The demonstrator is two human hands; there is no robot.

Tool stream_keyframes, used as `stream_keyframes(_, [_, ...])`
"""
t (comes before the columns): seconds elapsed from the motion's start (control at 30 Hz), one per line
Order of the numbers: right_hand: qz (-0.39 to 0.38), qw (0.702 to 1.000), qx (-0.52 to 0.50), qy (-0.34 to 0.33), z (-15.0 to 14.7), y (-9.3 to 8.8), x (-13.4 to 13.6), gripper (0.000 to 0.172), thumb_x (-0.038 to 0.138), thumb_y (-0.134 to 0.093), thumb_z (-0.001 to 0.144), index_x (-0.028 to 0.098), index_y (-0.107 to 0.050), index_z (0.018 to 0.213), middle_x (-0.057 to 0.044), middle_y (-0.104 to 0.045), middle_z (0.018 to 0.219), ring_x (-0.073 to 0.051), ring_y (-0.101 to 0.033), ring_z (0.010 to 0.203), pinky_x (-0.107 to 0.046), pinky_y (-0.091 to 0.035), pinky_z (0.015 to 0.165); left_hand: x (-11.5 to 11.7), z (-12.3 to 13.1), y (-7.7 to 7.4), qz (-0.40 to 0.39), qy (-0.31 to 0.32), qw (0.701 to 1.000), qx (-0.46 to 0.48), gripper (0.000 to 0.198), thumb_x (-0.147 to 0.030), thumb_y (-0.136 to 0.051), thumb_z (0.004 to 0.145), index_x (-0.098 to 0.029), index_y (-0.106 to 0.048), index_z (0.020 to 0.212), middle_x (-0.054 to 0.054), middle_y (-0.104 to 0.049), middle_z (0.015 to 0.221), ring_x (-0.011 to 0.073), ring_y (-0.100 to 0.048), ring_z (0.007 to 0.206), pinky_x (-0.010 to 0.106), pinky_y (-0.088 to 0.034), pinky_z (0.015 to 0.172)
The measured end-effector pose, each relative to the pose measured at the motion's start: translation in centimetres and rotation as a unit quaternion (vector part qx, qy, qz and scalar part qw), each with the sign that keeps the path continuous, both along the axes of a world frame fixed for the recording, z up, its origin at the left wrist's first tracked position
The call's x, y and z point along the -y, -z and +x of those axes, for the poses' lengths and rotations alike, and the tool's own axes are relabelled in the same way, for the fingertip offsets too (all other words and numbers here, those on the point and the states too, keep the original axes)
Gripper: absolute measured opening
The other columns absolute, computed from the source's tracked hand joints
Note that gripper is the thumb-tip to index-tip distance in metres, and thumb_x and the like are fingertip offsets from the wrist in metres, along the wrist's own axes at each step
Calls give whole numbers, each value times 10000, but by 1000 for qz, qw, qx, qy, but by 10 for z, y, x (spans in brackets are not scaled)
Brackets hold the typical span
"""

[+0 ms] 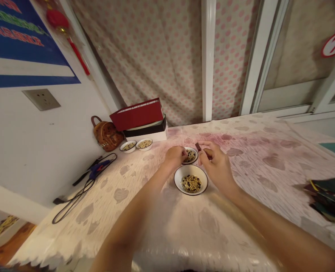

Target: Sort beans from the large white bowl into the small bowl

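**Our hands, pinched narrow above glazed enamel bowls**

Beyond the round white enamel bowl (178, 180) of smooth mixed beans (190, 183), our left hand (173, 156) curls against a smaller bean-filled bowl (196, 154), its hold hidden; our right hand (215, 166) pinches a small dark-red piece (197, 146) just past that smaller bowl.

A bowl (190, 190) of what seem beans (190, 183) sits before another bowl (197, 150) — two more bowls (136, 143) lie left
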State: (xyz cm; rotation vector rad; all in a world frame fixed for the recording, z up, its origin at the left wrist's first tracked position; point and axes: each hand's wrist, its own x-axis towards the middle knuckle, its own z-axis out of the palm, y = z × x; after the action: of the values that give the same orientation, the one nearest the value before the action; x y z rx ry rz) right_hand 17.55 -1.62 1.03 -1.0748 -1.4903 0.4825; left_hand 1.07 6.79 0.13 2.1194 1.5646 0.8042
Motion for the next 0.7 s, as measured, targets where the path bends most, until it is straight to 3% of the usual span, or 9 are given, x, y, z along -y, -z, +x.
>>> stream_keyframes(0.1, [0, 1000, -2, -3, 0, 0, 1, 288, 278, -507, 910, 197, -640, 1152, 62, -603, 580, -157, -581, 551, -300, -453, 649, 1, -4, 2, -13, -11, 997, 71, 122, -59, -715, 752, -173, -745, 723, 57, -750, 781, 177, -636, 744, 318, -486, 804])
stream_keyframes(0.17, [-2, 1000, -3, -9, 0, 0, 1, 295, 278, -505, 910, 193, -640, 1158, 62, -602, 575, -158, -582, 552, -298, -452, 644, 6, -7, 3, -55, -7, 976, 211, 89, -80, -742, 758, -154, -754, 806, 65, -761, 830, 169, -663, 771, 323, -512, 828])
stream_keyframes(0.3, [-8, 999, 7, -31, -2, 4, 1, 302, 281, -498, 917, 195, -624, 1177, 61, -611, 594, -160, -584, 560, -302, -447, 645, 29, -11, 0, -165, 48, 855, 490, 233, -183, -827, 762, -143, -767, 983, 76, -780, 946, 151, -708, 850, 318, -536, 902])
stream_keyframes(0.4, [-10, 999, 15, -51, -5, 6, 2, 287, 282, -487, 929, 207, -614, 1175, 62, -609, 603, -159, -579, 562, -300, -438, 632, 47, -11, -3, -205, 58, 785, 582, 278, -174, -856, 752, -148, -772, 1015, 62, -780, 951, 132, -714, 864, 301, -538, 941])
stream_keyframes(0.5, [-8, 998, 23, -64, -7, 7, 4, 272, 272, -486, 930, 219, -619, 1162, 65, -605, 595, -153, -566, 539, -291, -417, 598, 55, -9, -5, -221, 60, 764, 603, 262, -133, -852, 756, -140, -772, 1005, 56, -779, 945, 119, -714, 847, 298, -539, 959])
stream_keyframes(0.7, [-10, 997, 45, -68, -8, 7, 6, 267, 258, -489, 921, 219, -622, 1149, 71, -611, 591, -146, -568, 538, -281, -394, 581, 56, -8, -6, -218, 82, 759, 608, 273, -119, -860, 745, -129, -783, 1007, 55, -780, 921, 121, -718, 845, 292, -537, 955])
